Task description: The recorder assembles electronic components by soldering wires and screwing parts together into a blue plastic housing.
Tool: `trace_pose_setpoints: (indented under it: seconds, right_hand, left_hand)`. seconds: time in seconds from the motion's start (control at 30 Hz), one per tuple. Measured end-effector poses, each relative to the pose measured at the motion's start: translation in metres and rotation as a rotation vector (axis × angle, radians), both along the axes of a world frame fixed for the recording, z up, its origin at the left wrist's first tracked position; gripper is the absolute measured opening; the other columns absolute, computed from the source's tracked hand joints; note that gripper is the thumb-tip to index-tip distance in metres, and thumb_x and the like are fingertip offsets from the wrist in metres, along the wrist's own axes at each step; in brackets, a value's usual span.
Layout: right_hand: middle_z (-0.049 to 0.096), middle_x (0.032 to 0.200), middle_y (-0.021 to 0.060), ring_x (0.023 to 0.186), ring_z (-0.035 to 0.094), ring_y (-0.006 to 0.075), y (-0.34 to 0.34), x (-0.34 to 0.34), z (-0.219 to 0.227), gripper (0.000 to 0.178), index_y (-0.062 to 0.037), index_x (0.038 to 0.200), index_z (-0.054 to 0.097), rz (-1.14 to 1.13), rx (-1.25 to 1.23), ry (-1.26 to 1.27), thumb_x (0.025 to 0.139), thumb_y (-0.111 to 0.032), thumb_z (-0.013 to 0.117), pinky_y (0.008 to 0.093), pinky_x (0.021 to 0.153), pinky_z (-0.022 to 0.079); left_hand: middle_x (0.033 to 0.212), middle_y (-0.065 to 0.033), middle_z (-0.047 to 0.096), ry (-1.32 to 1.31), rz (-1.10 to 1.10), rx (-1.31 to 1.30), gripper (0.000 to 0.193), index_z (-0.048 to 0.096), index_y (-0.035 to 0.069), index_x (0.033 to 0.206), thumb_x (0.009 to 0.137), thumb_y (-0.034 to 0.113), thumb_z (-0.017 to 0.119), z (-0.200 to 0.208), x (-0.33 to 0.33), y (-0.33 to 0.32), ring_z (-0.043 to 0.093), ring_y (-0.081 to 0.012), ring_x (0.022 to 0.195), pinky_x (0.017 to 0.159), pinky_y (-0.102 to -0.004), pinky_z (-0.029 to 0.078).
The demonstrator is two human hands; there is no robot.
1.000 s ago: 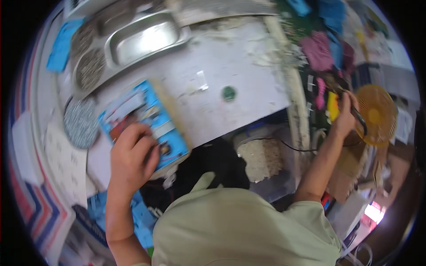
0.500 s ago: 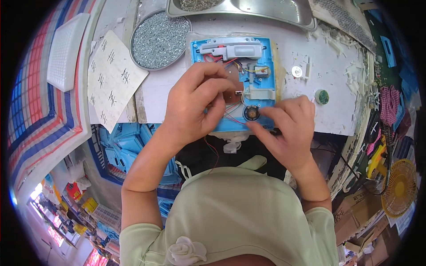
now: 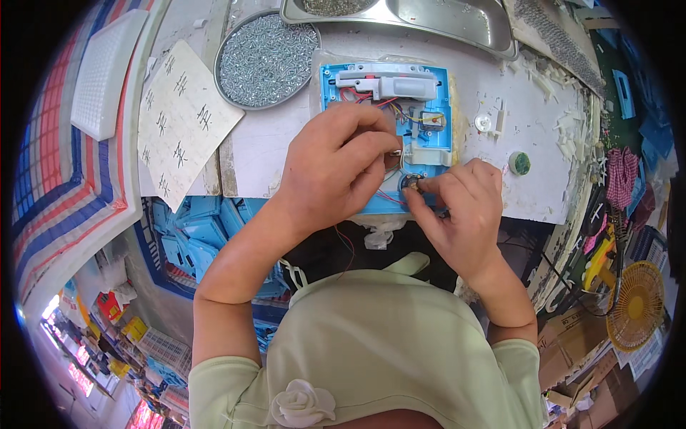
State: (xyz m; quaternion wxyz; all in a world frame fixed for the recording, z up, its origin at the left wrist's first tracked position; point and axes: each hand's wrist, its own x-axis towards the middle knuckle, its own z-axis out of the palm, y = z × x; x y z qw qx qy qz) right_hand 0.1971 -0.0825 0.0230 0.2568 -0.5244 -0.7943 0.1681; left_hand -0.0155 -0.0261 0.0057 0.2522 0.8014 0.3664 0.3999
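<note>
A blue plastic casing (image 3: 379,208) lies open in front of me, with a grey plastic mechanism (image 3: 400,87), coloured wires and a small motor-like block (image 3: 431,121) inside. My left hand (image 3: 346,157) is closed over its left half, fingertips pinching a brown circuit board (image 3: 395,159) with a small metal part at its edge; the fingers hide most of the board. At the casing's lower right, my right hand (image 3: 461,211) grips a small round speaker (image 3: 411,183) between thumb and forefinger. Thin red wires run between the two hands, and some hang over the table edge.
Beyond the casing to the left stands a round tray of screws (image 3: 268,64); a metal tray (image 3: 450,18) is behind it. A marked sheet (image 3: 187,118) lies left. White plastic bits (image 3: 568,136) and a green roll (image 3: 519,164) sit right. Blue casings (image 3: 204,232) fill a crate below.
My right thumb and forefinger have closed on the speaker. My left hand has shifted right, and the board now shows only a narrow strip. The whole view has moved slightly.
</note>
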Motion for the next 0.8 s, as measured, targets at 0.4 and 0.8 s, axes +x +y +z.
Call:
trace_pose_setpoints:
  seconds: [0.4,0.8]
  right_hand:
    - [0.062,0.065,0.0074,0.066,0.061,0.0286,0.074,0.014,0.008,0.023,-0.0076,0.071,0.066,-0.143,-0.106,-0.022,0.079,-0.026,0.077,0.0428,0.064,0.047]
    - [0.068,0.070,0.0146,0.070,0.067,0.0349,0.087,0.016,0.022,0.019,-0.0046,0.070,0.068,-0.212,-0.490,0.011,0.079,-0.021,0.072,0.0458,0.064,0.052]
  left_hand:
    - [0.094,-0.0023,0.058,0.171,0.064,0.215,0.027,0.075,0.013,0.091,0.065,0.007,0.074,0.000,0.016,0.017,0.056,-0.0236,0.086,0.081,-0.0395,0.040]
    - [0.102,-0.0017,0.059,0.327,0.045,0.220,0.035,0.079,0.012,0.103,0.069,0.013,0.073,0.002,0.019,0.022,0.054,-0.0230,0.099,0.094,-0.0462,0.032]
